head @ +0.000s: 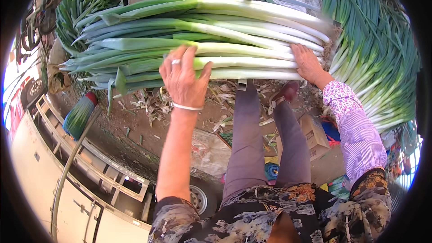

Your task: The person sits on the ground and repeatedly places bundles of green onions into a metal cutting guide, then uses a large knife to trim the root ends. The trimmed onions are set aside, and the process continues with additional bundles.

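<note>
Long green onions lie side by side across a metal frame, their green leaves to the left and white stalks to the right. My left hand, with a ring and a white bracelet, rests on the nearer stalks where green turns to white, fingers spread and curved. Farther right, my right hand lies over the white ends close to the roots, its fingers reaching across the near stalks. A purple and white sleeve cover is on my right forearm. The undersides of both hands are hidden.
A large heap of green onions lies at the right, another pile at the upper left. A wrapped bundle stands near a truck at the lower left. A cardboard box sits beside my legs. Dry leaf scraps litter the ground.
</note>
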The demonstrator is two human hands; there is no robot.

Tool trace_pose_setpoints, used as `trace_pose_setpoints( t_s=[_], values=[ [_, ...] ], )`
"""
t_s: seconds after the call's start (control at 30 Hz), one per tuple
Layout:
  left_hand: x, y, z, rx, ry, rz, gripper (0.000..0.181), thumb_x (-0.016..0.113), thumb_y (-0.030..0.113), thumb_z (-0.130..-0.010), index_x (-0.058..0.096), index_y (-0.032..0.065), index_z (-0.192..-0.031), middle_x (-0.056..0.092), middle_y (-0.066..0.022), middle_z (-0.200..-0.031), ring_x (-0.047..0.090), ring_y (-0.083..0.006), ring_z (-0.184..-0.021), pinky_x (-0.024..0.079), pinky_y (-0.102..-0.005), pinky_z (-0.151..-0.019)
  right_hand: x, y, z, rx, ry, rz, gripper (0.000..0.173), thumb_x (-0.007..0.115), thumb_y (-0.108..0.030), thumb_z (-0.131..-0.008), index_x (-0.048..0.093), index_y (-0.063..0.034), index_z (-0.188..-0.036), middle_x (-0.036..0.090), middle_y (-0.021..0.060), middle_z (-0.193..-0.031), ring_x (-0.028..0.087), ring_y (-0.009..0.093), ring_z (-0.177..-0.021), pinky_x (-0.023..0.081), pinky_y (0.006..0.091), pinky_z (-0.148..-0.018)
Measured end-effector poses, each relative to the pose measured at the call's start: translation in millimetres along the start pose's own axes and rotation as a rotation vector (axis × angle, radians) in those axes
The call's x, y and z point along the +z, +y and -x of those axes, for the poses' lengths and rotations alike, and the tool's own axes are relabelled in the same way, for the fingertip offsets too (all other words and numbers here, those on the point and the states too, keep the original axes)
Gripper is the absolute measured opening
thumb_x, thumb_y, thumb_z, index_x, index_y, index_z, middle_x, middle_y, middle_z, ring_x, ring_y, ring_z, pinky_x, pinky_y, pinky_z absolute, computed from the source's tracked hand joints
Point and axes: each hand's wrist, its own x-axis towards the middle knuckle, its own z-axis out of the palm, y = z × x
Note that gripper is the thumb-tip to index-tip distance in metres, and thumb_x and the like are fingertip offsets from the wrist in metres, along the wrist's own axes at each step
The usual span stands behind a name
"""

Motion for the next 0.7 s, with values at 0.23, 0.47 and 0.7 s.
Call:
trace_pose_setpoints(
  t_s=[0.23, 0.47, 0.7],
  values=[
    [35, -10, -73, 0.336, -0.5, -0.476, 0.129, 0.077, 0.074, -0.049, 0.033, 0.0009, -0.146, 0.045, -0.0149, -0.141, 0.038, -0.029, -0.135, 0.011, -0.0538, -0.119, 5, -10, -1, 0.116, 0.048, -0.008, 0.05, 0.057, 0.008, -0.069, 0.047, -0.0038, -0.117, 0.057, 0.015, -0.113, 0.054, 0.035, -0.11, 0.042, 0.0461, -0.09],
    [47, -22, -23, 0.387, -0.351, -0.324, 0.106, 0.07, 0.076, -0.056, 0.049, -0.0002, -0.127, 0.053, -0.0147, -0.118, 0.047, -0.0283, -0.116, 0.026, -0.0446, -0.104, 14, -5, 10, 0.11, 0.028, 0.039, 0.053, 0.059, 0.007, -0.069, 0.048, -0.0049, -0.119, 0.056, 0.0159, -0.117, 0.054, 0.036, -0.112, 0.042, 0.0479, -0.089],
    [54, -22, -39, 0.356, -0.378, -0.324, 0.101, 0.073, 0.072, -0.057, 0.048, 0.0041, -0.128, 0.053, -0.0129, -0.12, 0.047, -0.0273, -0.116, 0.025, -0.0462, -0.105, 10, -2, 4, 0.133, -0.027, -0.019, 0.055, 0.058, 0.008, -0.071, 0.048, -0.0044, -0.124, 0.054, 0.015, -0.123, 0.053, 0.035, -0.115, 0.042, 0.0495, -0.09]
  ],
)
